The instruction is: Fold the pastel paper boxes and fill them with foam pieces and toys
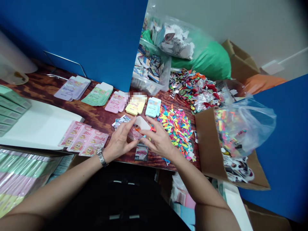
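My left hand [119, 141] and my right hand [156, 138] meet over the wooden table [96, 114], pinching a small pink-and-white card packet [139, 127] between their fingers. Part of the packet is hidden by my fingers. A metal wristwatch [102, 158] sits on my left wrist. Just below my hands lies a dark printed card [141, 152]. A small heap of printed cards [121, 122] lies beyond my left fingers. Several pink printed packets [83, 138] lie to the left of my left hand, and a pile of multicoloured paper scraps [175, 128] spreads to the right of my right hand.
Lilac, green, pink, yellow and blue packet stacks [136, 104] line the table's far side. A white board [36, 125] lies at left. At right stand a cardboard box [211, 150] holding a plastic bag [245, 125] and a clear bin of cards [150, 69].
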`<state>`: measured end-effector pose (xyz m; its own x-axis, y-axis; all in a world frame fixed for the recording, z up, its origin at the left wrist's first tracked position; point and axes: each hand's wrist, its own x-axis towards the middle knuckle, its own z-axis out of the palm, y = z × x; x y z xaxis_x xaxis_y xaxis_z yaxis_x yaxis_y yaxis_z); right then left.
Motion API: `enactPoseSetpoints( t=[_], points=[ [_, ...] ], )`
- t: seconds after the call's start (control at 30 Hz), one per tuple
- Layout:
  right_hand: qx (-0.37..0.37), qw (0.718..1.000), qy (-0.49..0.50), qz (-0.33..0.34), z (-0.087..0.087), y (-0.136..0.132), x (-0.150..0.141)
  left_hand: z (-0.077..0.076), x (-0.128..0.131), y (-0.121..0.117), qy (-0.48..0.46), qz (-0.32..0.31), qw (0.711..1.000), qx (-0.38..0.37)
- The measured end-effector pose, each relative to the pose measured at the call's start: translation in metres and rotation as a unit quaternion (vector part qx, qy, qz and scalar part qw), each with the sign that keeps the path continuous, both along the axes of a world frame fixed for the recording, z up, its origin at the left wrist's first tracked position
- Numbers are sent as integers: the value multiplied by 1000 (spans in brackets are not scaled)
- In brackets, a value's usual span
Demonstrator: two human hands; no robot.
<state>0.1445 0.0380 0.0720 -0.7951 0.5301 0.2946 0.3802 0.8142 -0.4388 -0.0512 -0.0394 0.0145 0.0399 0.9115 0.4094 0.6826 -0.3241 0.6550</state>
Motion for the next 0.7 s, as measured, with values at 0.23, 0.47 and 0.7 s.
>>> enactPoseSetpoints(
  t=[0.23, 0.47, 0.7],
  points=[
    [-83, 996, 35, 28, 8, 2, 4, 3, 1, 0, -10, -37, 999, -9],
    [-45, 991, 91, -88, -6, -12, -6, 4, 3, -1, -22, -42, 999, 16],
    [-134, 976, 156, -69, 2, -17, -14, 2, 3, -4, -1, -7, 1000, 11]
  ],
)
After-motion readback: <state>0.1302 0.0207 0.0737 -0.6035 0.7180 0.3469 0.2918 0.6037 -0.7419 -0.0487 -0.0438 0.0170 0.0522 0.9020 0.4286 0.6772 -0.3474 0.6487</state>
